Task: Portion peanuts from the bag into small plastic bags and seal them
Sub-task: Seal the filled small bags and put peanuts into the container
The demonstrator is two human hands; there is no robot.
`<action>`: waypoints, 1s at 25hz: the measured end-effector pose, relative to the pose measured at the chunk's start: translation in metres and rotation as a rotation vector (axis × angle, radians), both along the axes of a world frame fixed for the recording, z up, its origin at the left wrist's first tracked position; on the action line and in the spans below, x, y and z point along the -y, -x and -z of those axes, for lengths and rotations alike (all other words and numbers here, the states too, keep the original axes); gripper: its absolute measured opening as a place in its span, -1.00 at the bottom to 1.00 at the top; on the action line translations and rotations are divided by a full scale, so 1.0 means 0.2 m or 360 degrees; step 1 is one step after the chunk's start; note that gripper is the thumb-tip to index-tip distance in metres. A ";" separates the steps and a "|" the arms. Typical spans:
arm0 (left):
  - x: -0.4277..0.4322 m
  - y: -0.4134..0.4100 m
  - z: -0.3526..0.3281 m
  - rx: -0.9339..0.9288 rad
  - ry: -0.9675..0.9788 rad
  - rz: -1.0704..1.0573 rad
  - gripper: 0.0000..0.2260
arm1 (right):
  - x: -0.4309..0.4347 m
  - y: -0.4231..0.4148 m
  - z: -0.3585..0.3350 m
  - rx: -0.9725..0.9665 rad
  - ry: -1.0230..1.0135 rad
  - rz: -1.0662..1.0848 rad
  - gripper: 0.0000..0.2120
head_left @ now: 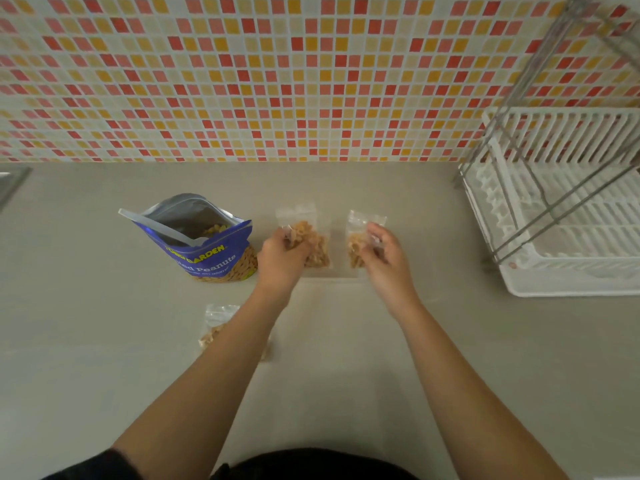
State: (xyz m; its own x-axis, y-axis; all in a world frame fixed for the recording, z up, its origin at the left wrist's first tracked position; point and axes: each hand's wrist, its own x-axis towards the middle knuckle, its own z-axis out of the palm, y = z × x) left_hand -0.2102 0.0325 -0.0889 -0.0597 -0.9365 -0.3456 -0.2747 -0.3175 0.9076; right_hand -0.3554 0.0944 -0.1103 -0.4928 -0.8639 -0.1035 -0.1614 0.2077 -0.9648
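A blue peanut bag [207, 251] stands open on the grey counter, left of centre, with peanuts visible inside. Just right of it, my left hand [282, 259] grips a small clear bag of peanuts [313, 242] at its left edge. My right hand [384, 252] holds a second small bag of peanuts [356, 247] further right, fingers over its right side. Both small bags rest on or just above the counter; I cannot tell whether they are sealed. A third small bag with peanuts [214, 327] lies nearer me, partly hidden under my left forearm.
A white dish rack [561, 216] with a metal frame stands on the counter at the right. A mosaic tiled wall [277, 77] rises behind the counter. A metal edge [10, 183] shows at the far left.
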 end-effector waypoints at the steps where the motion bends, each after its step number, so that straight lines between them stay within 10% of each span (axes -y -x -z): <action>1: 0.04 0.02 0.01 0.0057 -0.0028 -0.0009 -0.79 | 0.06 0.02 0.01 -0.0102 -0.0082 -0.0038 -0.62; 11: 0.13 0.15 0.16 0.0762 -0.0035 0.0390 -0.79 | 0.23 -0.02 0.13 -0.0755 -0.0719 -0.0526 -0.46; 25: 0.09 0.07 0.14 0.1625 0.0558 0.0810 -0.77 | 0.23 -0.06 0.04 -0.1462 -0.1008 -0.0628 -0.76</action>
